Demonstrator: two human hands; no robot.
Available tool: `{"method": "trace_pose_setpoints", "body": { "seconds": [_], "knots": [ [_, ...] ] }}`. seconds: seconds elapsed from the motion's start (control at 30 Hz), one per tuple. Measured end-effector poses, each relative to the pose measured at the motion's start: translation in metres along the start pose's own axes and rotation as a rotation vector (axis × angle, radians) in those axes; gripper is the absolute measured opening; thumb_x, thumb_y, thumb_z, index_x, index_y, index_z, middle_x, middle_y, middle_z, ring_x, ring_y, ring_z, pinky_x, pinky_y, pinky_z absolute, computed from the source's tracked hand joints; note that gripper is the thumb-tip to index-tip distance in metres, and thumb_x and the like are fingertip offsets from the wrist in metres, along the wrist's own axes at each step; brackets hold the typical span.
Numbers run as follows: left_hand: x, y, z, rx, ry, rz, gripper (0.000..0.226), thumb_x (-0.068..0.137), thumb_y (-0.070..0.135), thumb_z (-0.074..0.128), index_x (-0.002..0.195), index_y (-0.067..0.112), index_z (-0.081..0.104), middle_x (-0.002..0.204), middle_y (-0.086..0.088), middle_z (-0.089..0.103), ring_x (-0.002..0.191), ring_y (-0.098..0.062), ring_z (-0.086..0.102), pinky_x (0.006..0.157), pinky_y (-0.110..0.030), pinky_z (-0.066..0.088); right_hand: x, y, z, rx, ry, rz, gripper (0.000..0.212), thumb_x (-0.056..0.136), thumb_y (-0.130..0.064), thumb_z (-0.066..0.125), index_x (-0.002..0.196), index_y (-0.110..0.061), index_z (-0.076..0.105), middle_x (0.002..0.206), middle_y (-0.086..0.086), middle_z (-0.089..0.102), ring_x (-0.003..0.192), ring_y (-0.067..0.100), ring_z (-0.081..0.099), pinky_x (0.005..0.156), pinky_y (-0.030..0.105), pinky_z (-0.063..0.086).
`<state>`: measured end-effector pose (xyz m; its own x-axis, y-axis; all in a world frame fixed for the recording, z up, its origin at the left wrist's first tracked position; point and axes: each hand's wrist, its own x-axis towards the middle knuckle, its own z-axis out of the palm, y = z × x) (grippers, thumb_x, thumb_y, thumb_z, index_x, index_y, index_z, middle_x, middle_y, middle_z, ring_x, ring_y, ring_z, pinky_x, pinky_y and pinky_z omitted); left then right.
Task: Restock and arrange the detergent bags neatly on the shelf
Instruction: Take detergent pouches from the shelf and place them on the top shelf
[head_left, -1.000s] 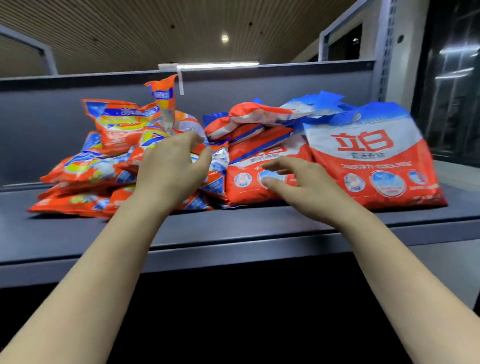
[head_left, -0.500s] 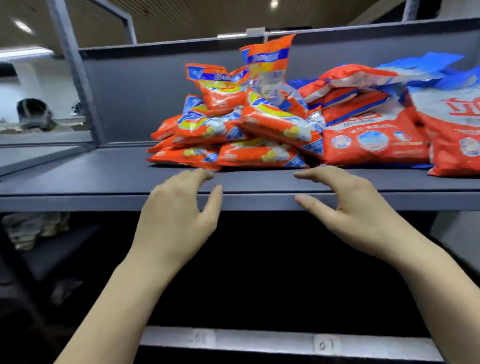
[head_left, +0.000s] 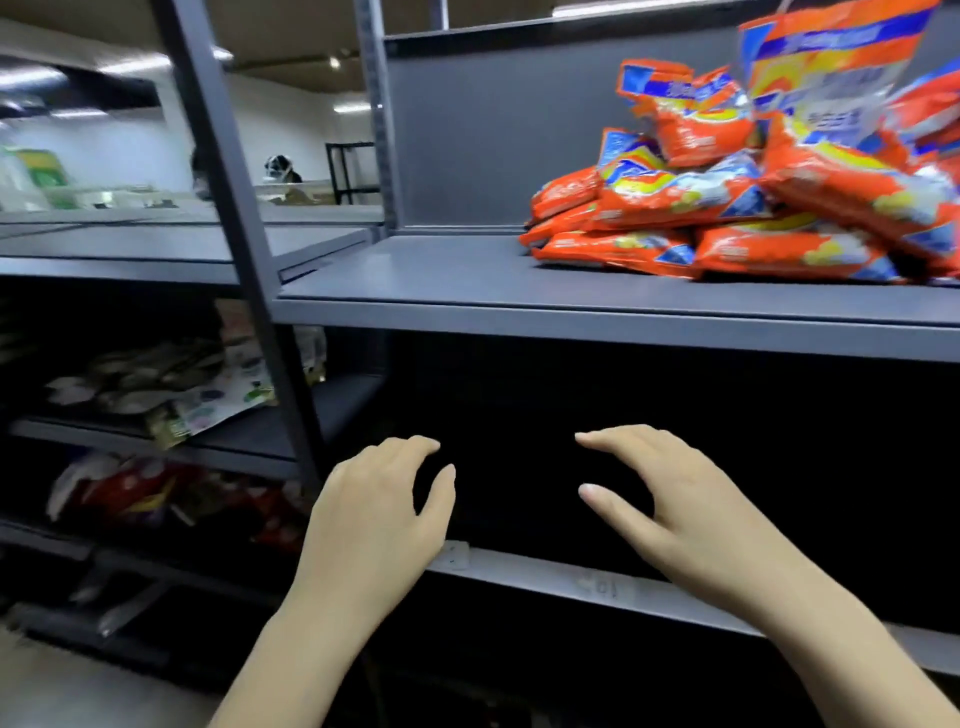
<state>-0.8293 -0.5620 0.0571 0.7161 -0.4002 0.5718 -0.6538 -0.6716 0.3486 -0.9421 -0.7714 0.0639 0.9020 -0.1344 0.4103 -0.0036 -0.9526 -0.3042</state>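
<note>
We hold our left hand (head_left: 379, 512) and right hand (head_left: 675, 506) apart, fingers loosely curved, gripping nothing, below the grey shelf (head_left: 467, 291). The orange detergent bags (head_left: 727, 197) lie heaped toward its right end.

I see the detergent bags (head_left: 727, 208) heaped in a loose, untidy pile at the right end of the grey shelf (head_left: 467, 283), orange-red packs with blue, yellow and white print. The lowest ones lie flat on the shelf board near its front edge, others slump across them at angles, and one bag (head_left: 826, 73) stands upright at the top of the heap, its upper edge cut off by my view. The left part of that shelf board is bare grey metal.
</note>
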Motion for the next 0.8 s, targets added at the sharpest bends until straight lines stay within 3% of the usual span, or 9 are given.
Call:
{"method": "trace_pose_setpoints", "body": {
  "seconds": [0.2, 0.47, 0.6, 0.8],
  "knots": [
    [-0.027, -0.076, -0.023, 0.025, 0.021, -0.134, 0.026, 0.087, 0.035, 0.061, 0.11, 0.023, 0.065, 0.098, 0.013, 0.065, 0.064, -0.008, 0.043, 0.078, -0.028, 0.043, 0.024, -0.055, 0.055, 0.006, -0.058, -0.074, 0.045, 0.093, -0.054, 0.044, 0.135, -0.04, 0.043, 0.128, -0.029, 0.042, 0.12, -0.006, 0.04, 0.093, 0.003, 0.023],
    [-0.043, -0.166, -0.049, 0.124, -0.015, -0.321, 0.035, 0.092, 0.042, 0.051, 0.122, 0.026, 0.059, 0.113, 0.016, 0.062, 0.078, -0.012, 0.055, 0.092, -0.029, 0.044, 0.079, -0.121, 0.126, 0.052, -0.209, -0.207, 0.047, 0.095, -0.049, 0.043, 0.14, -0.038, 0.036, 0.136, -0.025, 0.04, 0.125, -0.006, 0.035, 0.091, -0.004, 0.016],
    [-0.039, -0.218, -0.057, 0.189, -0.004, -0.36, 0.037, 0.091, 0.043, 0.05, 0.121, 0.025, 0.06, 0.108, 0.015, 0.063, 0.069, -0.008, 0.045, 0.09, -0.031, 0.045, 0.115, -0.152, 0.162, 0.083, -0.235, -0.261, 0.047, 0.095, -0.049, 0.043, 0.14, -0.038, 0.036, 0.136, -0.025, 0.04, 0.126, -0.005, 0.034, 0.091, -0.002, 0.017],
    [-0.006, -0.299, -0.064, 0.248, -0.024, -0.404, 0.037, 0.093, 0.044, 0.046, 0.123, 0.026, 0.058, 0.109, 0.015, 0.062, 0.076, -0.007, 0.051, 0.091, -0.03, 0.043, 0.178, -0.189, 0.225, 0.094, -0.233, -0.313, 0.046, 0.096, -0.049, 0.043, 0.139, -0.037, 0.037, 0.135, -0.023, 0.042, 0.125, -0.003, 0.036, 0.096, 0.009, 0.023]
  ]
}}
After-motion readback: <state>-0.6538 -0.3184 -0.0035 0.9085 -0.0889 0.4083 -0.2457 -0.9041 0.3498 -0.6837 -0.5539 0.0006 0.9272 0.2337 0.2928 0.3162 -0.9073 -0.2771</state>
